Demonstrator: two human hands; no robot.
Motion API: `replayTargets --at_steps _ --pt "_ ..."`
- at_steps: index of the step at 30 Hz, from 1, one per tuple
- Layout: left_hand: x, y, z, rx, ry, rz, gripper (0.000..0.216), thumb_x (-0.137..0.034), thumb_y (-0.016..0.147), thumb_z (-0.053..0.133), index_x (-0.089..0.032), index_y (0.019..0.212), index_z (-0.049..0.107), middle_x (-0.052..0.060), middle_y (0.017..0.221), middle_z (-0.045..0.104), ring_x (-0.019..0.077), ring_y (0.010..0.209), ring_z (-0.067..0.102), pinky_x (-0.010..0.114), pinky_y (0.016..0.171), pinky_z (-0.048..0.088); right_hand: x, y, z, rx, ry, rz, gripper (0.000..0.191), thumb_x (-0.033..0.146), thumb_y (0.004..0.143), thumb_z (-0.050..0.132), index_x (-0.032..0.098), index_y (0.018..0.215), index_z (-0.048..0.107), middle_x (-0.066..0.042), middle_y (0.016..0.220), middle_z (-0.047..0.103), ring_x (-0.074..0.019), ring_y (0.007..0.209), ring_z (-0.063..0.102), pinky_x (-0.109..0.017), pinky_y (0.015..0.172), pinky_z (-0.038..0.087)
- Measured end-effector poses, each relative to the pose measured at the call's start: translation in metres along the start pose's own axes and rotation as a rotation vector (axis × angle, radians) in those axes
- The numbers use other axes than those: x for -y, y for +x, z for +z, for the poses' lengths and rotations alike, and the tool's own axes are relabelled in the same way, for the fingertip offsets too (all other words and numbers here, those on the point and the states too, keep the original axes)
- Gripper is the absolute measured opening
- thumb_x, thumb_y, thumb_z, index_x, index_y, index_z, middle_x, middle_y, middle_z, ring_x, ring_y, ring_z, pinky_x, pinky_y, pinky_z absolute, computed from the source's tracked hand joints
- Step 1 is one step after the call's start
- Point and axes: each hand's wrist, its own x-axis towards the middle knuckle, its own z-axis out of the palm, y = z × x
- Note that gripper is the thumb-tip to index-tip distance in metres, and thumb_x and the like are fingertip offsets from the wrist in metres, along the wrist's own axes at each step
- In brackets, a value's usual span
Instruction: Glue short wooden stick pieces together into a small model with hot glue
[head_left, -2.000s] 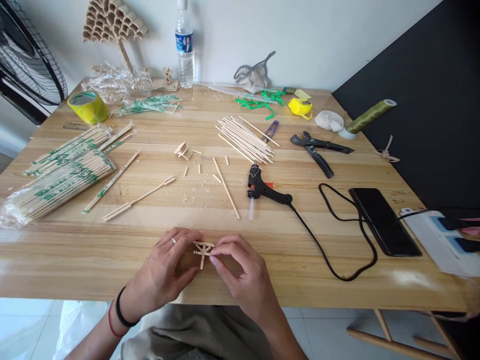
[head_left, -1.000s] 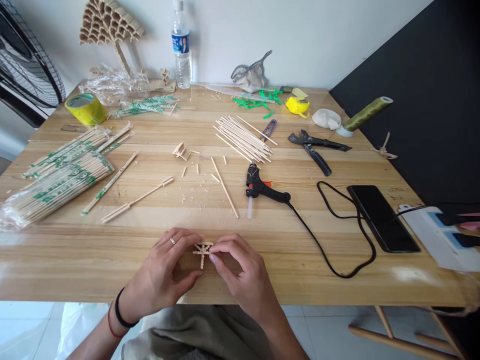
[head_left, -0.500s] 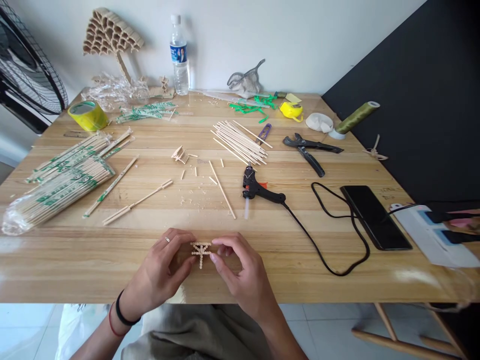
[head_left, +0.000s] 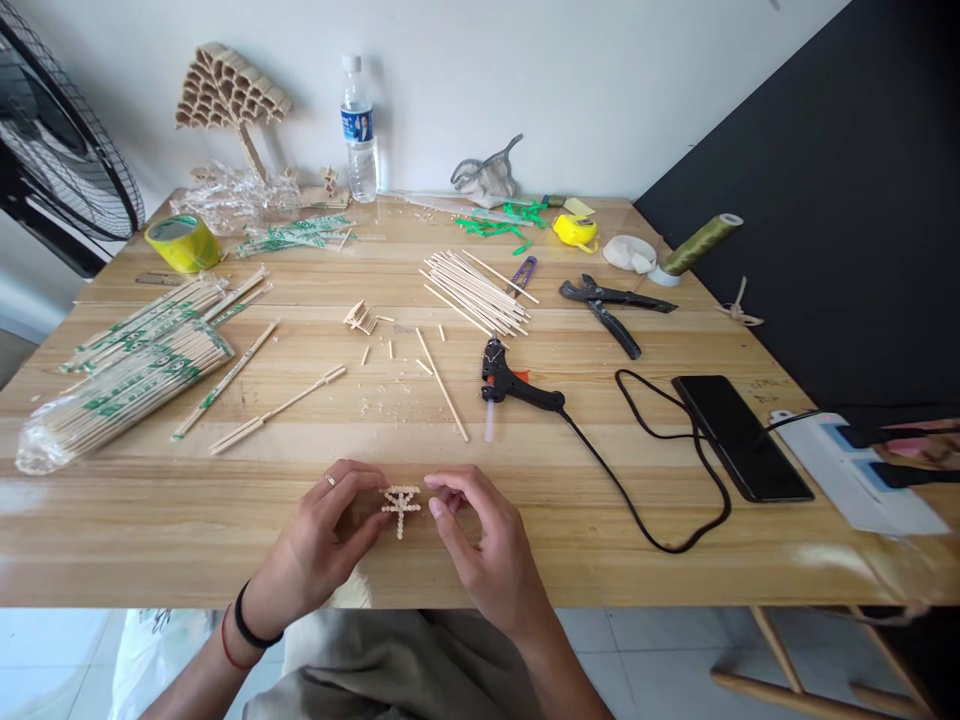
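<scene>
A small model of short wooden stick pieces (head_left: 400, 506) is near the table's front edge, its cut round ends facing up. My left hand (head_left: 324, 530) pinches its left side between thumb and fingers. Just off the model's right side is my right hand (head_left: 480, 550), thumb and index finger apart with a small gap to the wood. Beyond the hands lie a loose wooden stick (head_left: 442, 385) and a black glue gun (head_left: 514, 378) with a clear glue stick in it. A second small stick piece (head_left: 360, 318) rests farther back.
Bagged sticks (head_left: 135, 385) lie at left, a loose stick pile (head_left: 476, 290) at the back. Black cutters (head_left: 611, 300), a phone (head_left: 739, 435) and a power strip (head_left: 862, 470) are at right; the glue gun's cable (head_left: 645, 520) loops beside them. A water bottle (head_left: 360, 130) stands behind.
My right thumb and fingers have come away from the model's right side, leaving a small gap. My left hand keeps its hold. The view has shifted slightly.
</scene>
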Motion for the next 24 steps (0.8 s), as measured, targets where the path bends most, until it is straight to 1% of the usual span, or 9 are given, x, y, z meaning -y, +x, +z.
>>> replayTargets --at_steps 3,6,9,12,15,18,20,22,24 --pt "-0.003 0.003 -0.006 -0.025 0.002 0.027 0.021 -0.013 0.1 0.06 -0.023 0.118 0.06 0.006 0.112 0.066 0.0174 0.102 0.066 0.029 0.088 0.055 0.001 0.001 -0.004 0.024 0.06 0.039 0.017 0.027 0.104 0.054 0.024 0.114 0.067 -0.006 0.103 0.07 -0.0198 0.093 0.067 -0.031 0.083 0.054" --pt "-0.01 0.015 -0.017 -0.06 0.04 0.086 0.024 -0.011 0.098 0.061 -0.024 0.12 0.06 0.006 0.113 0.067 0.018 0.106 0.067 0.03 0.091 0.055 0.006 0.012 -0.014 0.069 0.124 0.068 0.019 0.033 0.106 0.054 0.024 0.114 0.068 -0.006 0.107 0.07 -0.0209 0.1 0.067 -0.031 0.089 0.054" --pt "-0.016 0.038 -0.028 -0.105 0.072 0.178 0.024 -0.011 0.098 0.063 -0.023 0.119 0.061 0.006 0.112 0.068 0.0181 0.106 0.067 0.03 0.091 0.055 0.013 0.038 -0.027 0.08 0.134 0.06 0.022 0.038 0.106 0.053 0.025 0.114 0.068 -0.006 0.11 0.071 -0.0216 0.104 0.067 -0.033 0.093 0.053" --pt "-0.016 0.068 -0.035 -0.118 0.1 0.255 0.027 -0.01 0.096 0.063 -0.023 0.12 0.061 0.006 0.114 0.068 0.0184 0.106 0.067 0.031 0.093 0.054 0.017 0.075 -0.036 0.115 0.148 0.051 0.026 0.043 0.105 0.054 0.024 0.115 0.068 -0.007 0.111 0.072 -0.0223 0.104 0.068 -0.034 0.094 0.052" --pt "-0.01 0.095 -0.037 -0.129 0.108 0.301 0.026 -0.01 0.097 0.062 -0.023 0.119 0.06 0.007 0.114 0.068 0.019 0.106 0.068 0.032 0.093 0.055 0.013 0.11 -0.039 0.173 0.172 0.037 0.029 0.046 0.104 0.055 0.021 0.111 0.068 -0.007 0.107 0.073 -0.0222 0.099 0.069 -0.034 0.089 0.053" --pt "0.004 0.113 -0.034 -0.134 0.075 0.32 0.024 -0.012 0.098 0.062 -0.023 0.118 0.059 0.006 0.112 0.069 0.0191 0.106 0.067 0.033 0.094 0.055 0.001 0.13 -0.037 0.173 0.158 0.03 0.029 0.046 0.101 0.059 0.019 0.107 0.068 -0.006 0.103 0.073 -0.021 0.093 0.068 -0.033 0.085 0.053" --pt "0.014 0.116 -0.029 -0.129 0.054 0.314 0.024 -0.011 0.098 0.062 -0.024 0.118 0.06 0.006 0.113 0.069 0.0188 0.107 0.067 0.032 0.094 0.054 -0.007 0.133 -0.034 0.169 0.166 0.049 0.029 0.046 0.101 0.058 0.019 0.105 0.068 -0.005 0.1 0.073 -0.0201 0.091 0.068 -0.031 0.083 0.053" --pt "0.023 0.115 -0.025 -0.114 0.036 0.307 0.026 -0.011 0.098 0.062 -0.024 0.119 0.06 0.006 0.114 0.069 0.0183 0.108 0.067 0.03 0.095 0.054 -0.012 0.13 -0.032 0.194 0.182 0.077 0.028 0.046 0.101 0.059 0.019 0.105 0.068 -0.005 0.098 0.072 -0.0198 0.09 0.068 -0.03 0.081 0.053" --pt "0.028 0.112 -0.021 -0.09 0.015 0.289 0.027 -0.011 0.098 0.062 -0.025 0.121 0.059 0.006 0.115 0.069 0.0178 0.109 0.066 0.029 0.095 0.053 -0.013 0.126 -0.031 0.219 0.195 0.098 0.027 0.044 0.1 0.061 0.019 0.106 0.067 -0.006 0.101 0.072 -0.0207 0.095 0.068 -0.031 0.085 0.053"
